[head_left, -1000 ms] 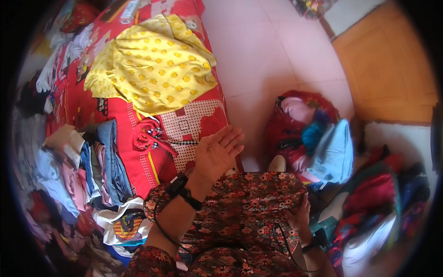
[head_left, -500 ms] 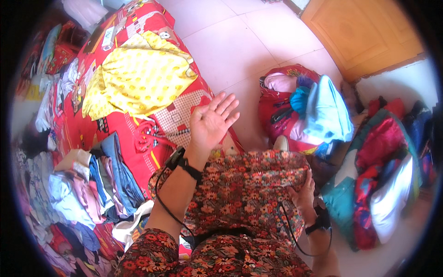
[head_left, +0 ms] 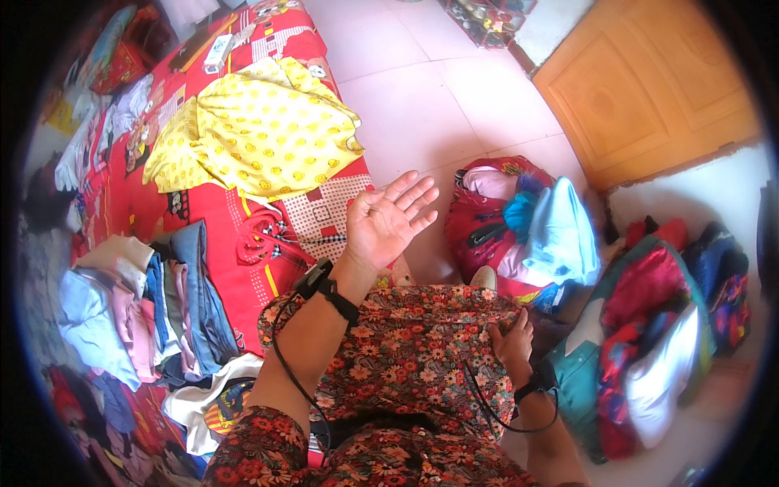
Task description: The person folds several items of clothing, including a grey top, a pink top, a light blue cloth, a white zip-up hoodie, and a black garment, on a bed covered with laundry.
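My left hand [head_left: 389, 226] is raised palm up beside the bed's edge, fingers stretched and apart, holding nothing. It is nearest to the checked patch of the red bedspread [head_left: 324, 213]. My right hand [head_left: 513, 345] rests flat against the side of my floral dress [head_left: 414, 349], its fingers extended and partly turned from view. Beyond the left hand, a yellow patterned cloth [head_left: 268, 134] lies spread on the bed. A red strap or cord [head_left: 261, 237] is coiled below it. Folded clothes [head_left: 154, 304] stand in a row at the left, with blue jeans at their right end.
On the tiled floor [head_left: 406, 81], a red bundle [head_left: 471, 207] holds clothes, with a light blue garment [head_left: 564, 235] on top. A green-edged bundle [head_left: 580, 365] lies farther right. A wooden door [head_left: 649, 89] is at the upper right. A small box [head_left: 218, 53] sits on the bed.
The view has shifted a little, showing a rack near the door. My left hand stays raised and spread, slightly farther right in the picture; my right hand stays on the dress.
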`<state>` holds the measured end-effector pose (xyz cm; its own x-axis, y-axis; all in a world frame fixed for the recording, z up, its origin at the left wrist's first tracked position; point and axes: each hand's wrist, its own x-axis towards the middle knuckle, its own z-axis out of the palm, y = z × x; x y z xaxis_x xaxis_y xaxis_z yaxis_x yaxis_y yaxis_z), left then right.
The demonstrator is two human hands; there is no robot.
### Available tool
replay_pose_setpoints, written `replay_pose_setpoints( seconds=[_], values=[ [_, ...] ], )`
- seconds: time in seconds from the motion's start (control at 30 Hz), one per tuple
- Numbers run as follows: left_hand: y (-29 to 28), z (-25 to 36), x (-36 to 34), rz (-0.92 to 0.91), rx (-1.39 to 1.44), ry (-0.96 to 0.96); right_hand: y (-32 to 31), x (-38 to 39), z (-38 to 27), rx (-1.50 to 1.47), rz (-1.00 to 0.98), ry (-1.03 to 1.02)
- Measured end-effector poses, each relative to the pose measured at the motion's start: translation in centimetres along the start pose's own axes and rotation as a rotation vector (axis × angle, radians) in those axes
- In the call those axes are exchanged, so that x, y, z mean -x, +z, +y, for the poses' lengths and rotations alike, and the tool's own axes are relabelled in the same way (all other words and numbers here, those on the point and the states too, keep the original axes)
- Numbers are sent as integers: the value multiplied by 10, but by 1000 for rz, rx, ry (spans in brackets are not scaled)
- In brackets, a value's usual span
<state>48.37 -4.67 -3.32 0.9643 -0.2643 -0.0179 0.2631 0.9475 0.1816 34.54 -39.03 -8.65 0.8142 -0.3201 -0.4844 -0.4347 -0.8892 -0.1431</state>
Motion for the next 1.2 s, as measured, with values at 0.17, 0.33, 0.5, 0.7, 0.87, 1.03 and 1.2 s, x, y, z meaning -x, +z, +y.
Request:
replay_pose_setpoints(
  seconds=[0.17,0.33,0.5,0.7,0.87,1.03,1.2],
  values=[
    [7,7,-2,9,42,58,5,-5,-1,155,74,-74],
    [13,13,0,1,74,105,3,-6,-5,181,70,-113],
    [14,12,1,-23,83,118,2,-6,-9,179,85,-95],
    [18,16,5,-47,108,134,4,-10,-17,223,51,-51],
    [18,20,6,-67,98,150,4,-12,-19,225,58,-45],
    [14,22,6,-89,87,153,1,-11,-20,195,58,-28],
    [12,19,5,-20,3,168,2,-12,-18,171,65,-15]
  ],
)
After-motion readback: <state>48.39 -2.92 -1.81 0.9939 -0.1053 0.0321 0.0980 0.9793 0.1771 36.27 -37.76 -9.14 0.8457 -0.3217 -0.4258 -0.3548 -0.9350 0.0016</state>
